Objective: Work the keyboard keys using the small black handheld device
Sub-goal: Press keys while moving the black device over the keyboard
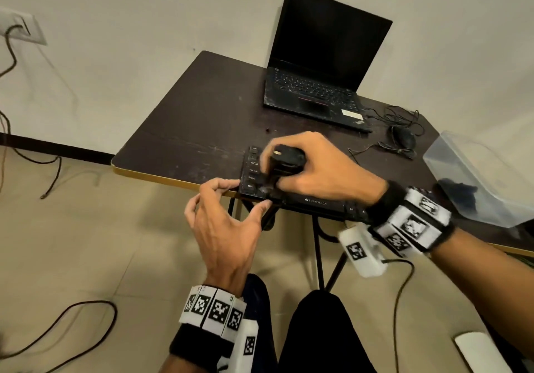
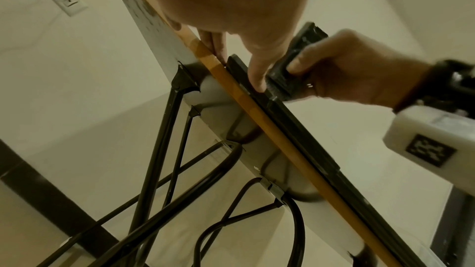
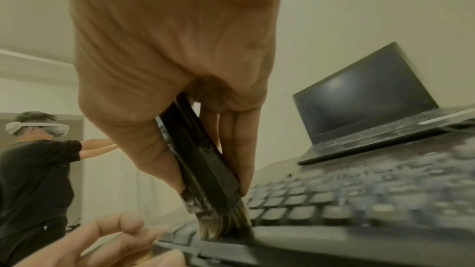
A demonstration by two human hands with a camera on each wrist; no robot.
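A dark brown table (image 1: 202, 118) with a yellow-edged rim stands on black metal legs. A black keyboard (image 1: 315, 200) lies along its six o'clock edge. An open black laptop (image 1: 320, 83) sits at twelve o'clock, a wired black mouse (image 1: 406, 138) at two o'clock, a clear plastic container (image 1: 474, 176) at three o'clock.

The keyboard (image 1: 289, 196) was black with pale key legends, and the handheld device (image 3: 203, 161) above it was black too, ending in tan-and-dark bristles (image 3: 223, 223). The desk (image 1: 196, 129) was dark brown with a yellow-tan edge band, and the laptop (image 1: 323, 63) was black. Both wrists wore black bands (image 1: 199, 346) with white blocks printed in black-and-white square patterns (image 1: 216, 310).
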